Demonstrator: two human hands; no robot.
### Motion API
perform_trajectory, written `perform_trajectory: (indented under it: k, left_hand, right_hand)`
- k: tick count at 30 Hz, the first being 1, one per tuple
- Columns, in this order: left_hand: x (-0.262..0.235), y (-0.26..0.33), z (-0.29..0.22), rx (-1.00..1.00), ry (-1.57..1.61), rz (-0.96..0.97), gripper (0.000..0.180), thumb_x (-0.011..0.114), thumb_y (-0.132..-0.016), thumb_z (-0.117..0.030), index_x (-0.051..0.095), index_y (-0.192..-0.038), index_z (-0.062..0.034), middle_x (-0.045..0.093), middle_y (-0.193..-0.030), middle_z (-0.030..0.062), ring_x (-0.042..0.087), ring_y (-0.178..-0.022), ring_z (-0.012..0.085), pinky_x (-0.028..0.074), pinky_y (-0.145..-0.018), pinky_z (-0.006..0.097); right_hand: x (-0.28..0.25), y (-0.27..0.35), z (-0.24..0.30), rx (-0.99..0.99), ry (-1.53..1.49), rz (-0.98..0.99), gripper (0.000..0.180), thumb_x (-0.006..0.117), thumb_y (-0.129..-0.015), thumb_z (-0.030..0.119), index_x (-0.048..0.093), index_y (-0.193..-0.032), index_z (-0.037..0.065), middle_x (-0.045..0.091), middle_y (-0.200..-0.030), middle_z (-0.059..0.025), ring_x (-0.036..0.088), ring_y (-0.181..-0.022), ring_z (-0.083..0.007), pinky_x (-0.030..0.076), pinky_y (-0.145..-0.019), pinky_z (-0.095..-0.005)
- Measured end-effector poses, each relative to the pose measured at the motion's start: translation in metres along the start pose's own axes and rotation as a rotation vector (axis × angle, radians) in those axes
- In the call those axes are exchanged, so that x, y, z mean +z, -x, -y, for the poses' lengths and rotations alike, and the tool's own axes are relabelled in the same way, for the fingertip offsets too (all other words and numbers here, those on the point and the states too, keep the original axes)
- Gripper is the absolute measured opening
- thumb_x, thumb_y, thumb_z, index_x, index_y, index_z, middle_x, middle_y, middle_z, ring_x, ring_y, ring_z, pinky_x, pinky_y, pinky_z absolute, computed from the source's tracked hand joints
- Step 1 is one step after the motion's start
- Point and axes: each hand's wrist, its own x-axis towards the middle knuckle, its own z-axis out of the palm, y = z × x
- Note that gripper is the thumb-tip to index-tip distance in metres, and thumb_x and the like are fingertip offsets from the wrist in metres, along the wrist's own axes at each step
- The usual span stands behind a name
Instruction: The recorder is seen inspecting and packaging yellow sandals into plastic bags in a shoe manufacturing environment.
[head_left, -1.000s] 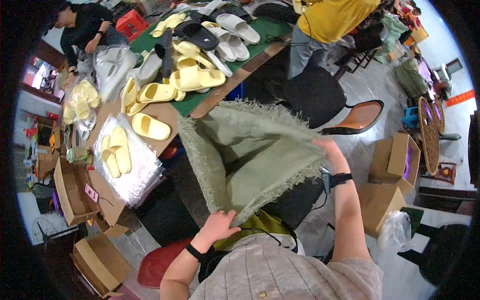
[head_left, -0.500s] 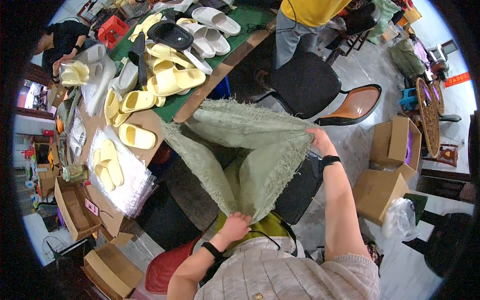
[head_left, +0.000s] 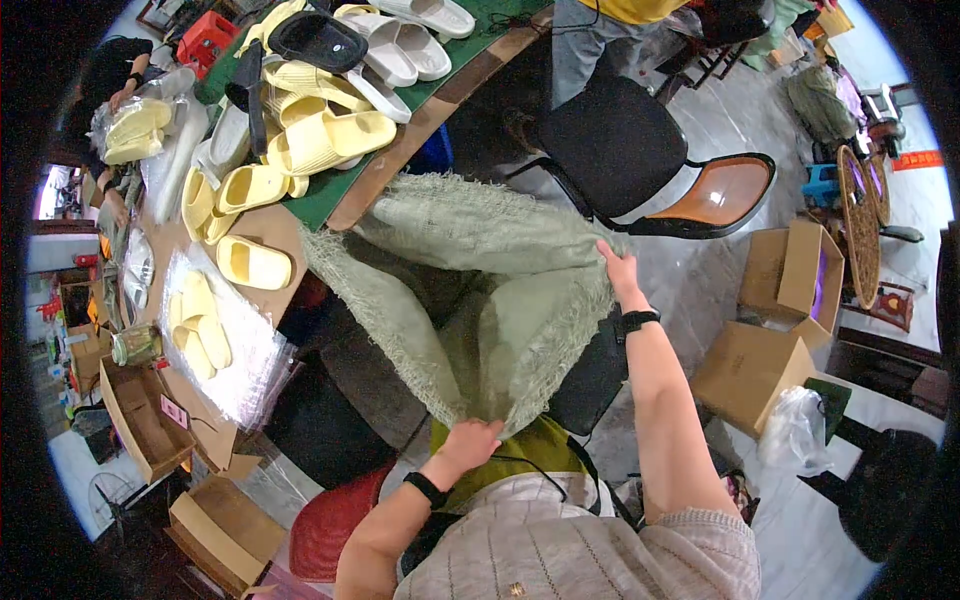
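Note:
A pale green woven sack (head_left: 545, 315) with frayed edges hangs in front of me, its wide mouth facing up. My left hand (head_left: 468, 446) is closed on the near edge of the mouth, close to my waist. Gripping the right corner of the rim is my right hand (head_left: 620, 275), arm stretched forward. The sack's far left edge lies against the table corner, and its dark bottom is hidden. On the table (head_left: 350, 203) beyond it, yellow slippers (head_left: 325, 145) are heaped with a black slipper (head_left: 318, 42) and grey slippers (head_left: 400, 55).
Two yellow slippers (head_left: 200, 325) lie on a stack of clear plastic bags (head_left: 245, 375) at left. A co-worker's hand (head_left: 122, 98) is at bagged yellow slippers (head_left: 138, 132). A black chair (head_left: 615, 145) stands ahead; cardboard boxes (head_left: 745, 375) are at right, an open carton (head_left: 150, 420) at left.
The view has shifted slightly, so the table and slippers sit further left. Both my hands keep their hold on the sack. At left, the co-worker's hands and bagged slippers have moved.

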Motion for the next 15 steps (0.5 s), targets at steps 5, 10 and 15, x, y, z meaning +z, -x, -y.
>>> perform_trajectory:
  k: [5, 10, 15]
  left_hand:
    - [0.003, -0.009, 0.003, -0.092, -0.056, 0.04, 0.023, 0.069, -0.082, -0.031, 0.067, -0.088, -0.0096, 0.069, -0.079, 0.0159, 0.069, -0.082, 0.0347, 0.053, -0.068, 0.047]
    - [0.01, -0.003, -0.001, -0.035, -0.016, 0.095, 0.025, 0.07, -0.08, -0.034, 0.07, -0.088, -0.0102, 0.069, -0.08, 0.0147, 0.068, -0.083, 0.0347, 0.052, -0.073, 0.049]
    - [0.025, 0.004, -0.001, 0.089, 0.015, 0.136, 0.029, 0.072, -0.077, -0.036, 0.073, -0.092, -0.0111, 0.069, -0.084, 0.0141, 0.065, -0.092, 0.0338, 0.047, -0.085, 0.049]
  right_hand:
    - [-0.014, -0.008, -0.039, 0.259, -0.381, 0.326, 0.092, 0.075, -0.077, 0.061, 0.054, -0.129, -0.012, 0.068, -0.104, -0.0186, 0.063, -0.087, -0.0291, 0.05, -0.079, -0.0359]
    - [0.0, -0.025, -0.024, 0.093, -0.089, 0.104, 0.095, 0.08, -0.075, 0.057, 0.053, -0.128, -0.016, 0.068, -0.11, -0.0196, 0.064, -0.092, -0.0278, 0.05, -0.082, -0.0352]
    - [0.02, -0.007, -0.028, 0.366, -0.433, 0.133, 0.107, 0.081, -0.069, 0.063, 0.05, -0.128, -0.02, 0.065, -0.118, -0.0216, 0.065, -0.1, -0.0321, 0.051, -0.086, -0.0407]
